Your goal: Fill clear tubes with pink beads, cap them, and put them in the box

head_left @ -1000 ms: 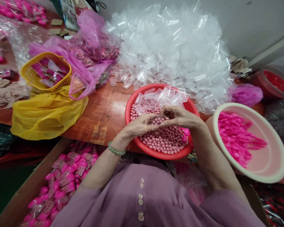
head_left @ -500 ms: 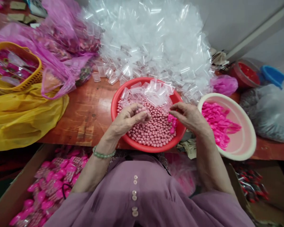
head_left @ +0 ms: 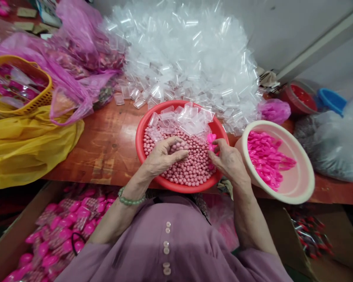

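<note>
Clear case of pink beads [head_left: 180, 146] sits between the thumb and curled fingers of the left hand [head_left: 161, 158], held above the loose beads [head_left: 188, 171] in the red basin [head_left: 179, 188]. From my view that grip is closed around it, the beads showing in the gap between thumb and fingers. The right hand [head_left: 231, 163] is apart from the case, its grip partly open beside bright pink pieces [head_left: 211, 138]; I cannot tell whether it has hold of one. I see the basin resting on the bench [head_left: 106, 156].
</note>
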`<state>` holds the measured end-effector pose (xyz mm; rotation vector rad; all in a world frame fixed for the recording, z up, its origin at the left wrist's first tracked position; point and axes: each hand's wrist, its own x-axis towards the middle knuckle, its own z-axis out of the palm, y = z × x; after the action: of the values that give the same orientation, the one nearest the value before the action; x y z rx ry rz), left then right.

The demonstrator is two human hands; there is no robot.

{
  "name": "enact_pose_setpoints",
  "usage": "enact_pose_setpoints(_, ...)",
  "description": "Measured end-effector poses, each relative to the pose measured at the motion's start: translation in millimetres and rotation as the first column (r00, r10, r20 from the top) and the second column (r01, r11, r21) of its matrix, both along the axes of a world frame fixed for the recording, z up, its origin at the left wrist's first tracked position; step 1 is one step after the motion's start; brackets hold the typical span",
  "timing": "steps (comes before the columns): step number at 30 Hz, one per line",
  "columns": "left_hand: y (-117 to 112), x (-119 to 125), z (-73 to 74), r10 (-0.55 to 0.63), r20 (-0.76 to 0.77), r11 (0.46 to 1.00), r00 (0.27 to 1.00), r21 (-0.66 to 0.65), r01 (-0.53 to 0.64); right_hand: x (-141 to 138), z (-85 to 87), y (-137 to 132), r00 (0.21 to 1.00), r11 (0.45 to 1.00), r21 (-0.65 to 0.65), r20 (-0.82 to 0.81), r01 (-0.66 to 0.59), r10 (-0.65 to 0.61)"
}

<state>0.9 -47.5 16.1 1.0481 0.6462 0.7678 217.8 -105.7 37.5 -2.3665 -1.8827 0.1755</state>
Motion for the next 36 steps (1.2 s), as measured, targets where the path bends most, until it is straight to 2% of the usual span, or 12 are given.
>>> enact_pose_setpoints(3,-3,5,1.9,0.041,-0.086,0.991,0.995,0.129,-0.030,0,9.2,-14,0.991,0.992,0.109,-0.116,-0.056,0.068)
enact_pose_setpoints(7,-7,12,4.7,0.141,-0.145,0.916,0.979,0.394,-0.073,-5,25.0,-27,0.936,0.960,0.142,-0.229,-0.239,0.267)
enact_pose_setpoints(9,-9,14,4.1,0.155,-0.162,0.886,0.974,0.459,-0.065,-7,31.1,-30,0.891,0.935,0.152,-0.287,-0.321,0.352)
enact_pose_setpoints(11,-10,15,2.4,0.162,-0.194,0.881,0.968,0.470,-0.054,-7,34.7,-31,0.856,0.917,0.201,-0.335,-0.344,0.395)
enact_pose_setpoints(14,-11,15,0.5,0.177,-0.208,0.903,0.962,0.422,-0.075,-10,34.4,-31,0.840,0.908,0.318,-0.382,-0.272,0.385)
enact_pose_setpoints(18,-12,16,2.3,0.164,-0.156,0.935,0.974,0.340,-0.103,-22,23.7,-27,0.818,0.898,0.435,-0.489,-0.073,0.303)
enact_pose_setpoints(24,-11,13,3.9,0.148,-0.159,0.964,0.976,0.243,-0.106,-48,-4.6,-21,0.673,0.882,0.453,-0.693,0.126,0.260)
enact_pose_setpoints(27,-10,11,2.3,0.136,-0.150,0.975,0.979,0.193,-0.105,-57,-15.6,-20,0.640,0.865,0.468,-0.723,0.179,0.259)
enact_pose_setpoints(29,-10,10,0.8,0.095,-0.080,0.989,0.992,0.122,-0.085,-60,-18.2,-18,0.636,0.846,0.488,-0.728,0.216,0.258)
enact_pose_setpoints(31,-9,9,-1.0,0.017,0.056,1.000,0.998,0.013,-0.018,-61,-16.3,-14,0.618,0.839,0.482,-0.747,0.253,0.243)
enact_pose_setpoints(34,-8,6,-2.8,-0.110,0.273,0.981,0.956,-0.123,0.148,-57,-8.7,-4,0.551,0.855,0.432,-0.805,0.288,0.221)
enact_pose_setpoints(36,-7,2,-2.3,-0.139,0.354,0.959,0.925,-0.184,0.215,-53,-3.3,4,0.499,0.860,0.419,-0.834,0.292,0.236)
